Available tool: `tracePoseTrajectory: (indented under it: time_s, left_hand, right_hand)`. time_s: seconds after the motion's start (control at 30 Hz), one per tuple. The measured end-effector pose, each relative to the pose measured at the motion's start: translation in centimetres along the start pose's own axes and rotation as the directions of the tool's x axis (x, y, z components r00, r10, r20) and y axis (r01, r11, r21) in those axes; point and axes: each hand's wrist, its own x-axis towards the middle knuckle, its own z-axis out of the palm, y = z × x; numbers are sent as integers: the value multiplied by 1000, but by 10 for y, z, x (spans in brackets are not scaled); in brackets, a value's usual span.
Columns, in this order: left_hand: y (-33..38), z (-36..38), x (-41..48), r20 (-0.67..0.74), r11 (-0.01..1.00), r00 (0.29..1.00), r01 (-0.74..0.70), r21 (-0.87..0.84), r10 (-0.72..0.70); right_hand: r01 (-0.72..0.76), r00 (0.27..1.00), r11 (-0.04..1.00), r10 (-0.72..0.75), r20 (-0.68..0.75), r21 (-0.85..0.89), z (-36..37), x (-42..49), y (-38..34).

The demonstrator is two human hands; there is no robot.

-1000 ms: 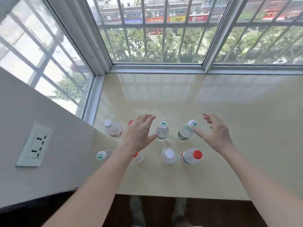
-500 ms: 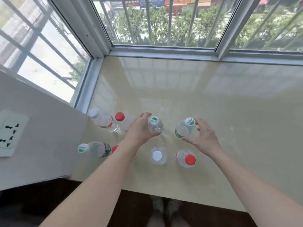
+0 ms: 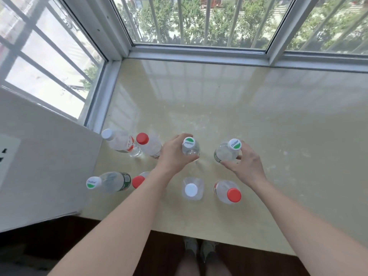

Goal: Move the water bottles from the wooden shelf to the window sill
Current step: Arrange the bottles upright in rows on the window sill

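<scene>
Several clear water bottles stand in two rows on the beige window sill (image 3: 229, 100). My left hand (image 3: 175, 154) grips a green-and-white-capped bottle (image 3: 190, 147) in the back row. To its right, a second green-and-white-capped bottle (image 3: 229, 150) is gripped by my right hand (image 3: 244, 164). Left of them stand a red-capped bottle (image 3: 148, 144) and a white-capped bottle (image 3: 119, 141). The front row holds a green-capped bottle (image 3: 108, 182), a red cap (image 3: 137, 181) partly hidden by my left forearm, a white-capped bottle (image 3: 192, 189) and a red-capped bottle (image 3: 229, 193). No wooden shelf is in view.
A white wall (image 3: 45, 162) with a socket (image 3: 6, 156) borders the sill on the left. Window frames (image 3: 199, 52) with bars close the back and left. The sill's right and far parts are bare. Dark floor and my feet (image 3: 199, 248) lie below the front edge.
Both hands went from hovering open above the back row to closing round the two green-capped bottles. The view tilted further down toward the sill.
</scene>
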Motion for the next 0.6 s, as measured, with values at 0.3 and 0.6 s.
tracePoseTrajectory:
  time_s: [0.3, 0.6]
  left_hand:
    - [-2, 7, -4, 19, 999, 999, -31, 12, 30]
    - [-2, 10, 0, 5, 999, 999, -50, -10, 50]
  right_hand:
    - [-21, 1000, 999, 22, 14, -32, -1, -17, 0]
    - [-35, 999, 999, 35, -2, 33, 3, -13, -4]
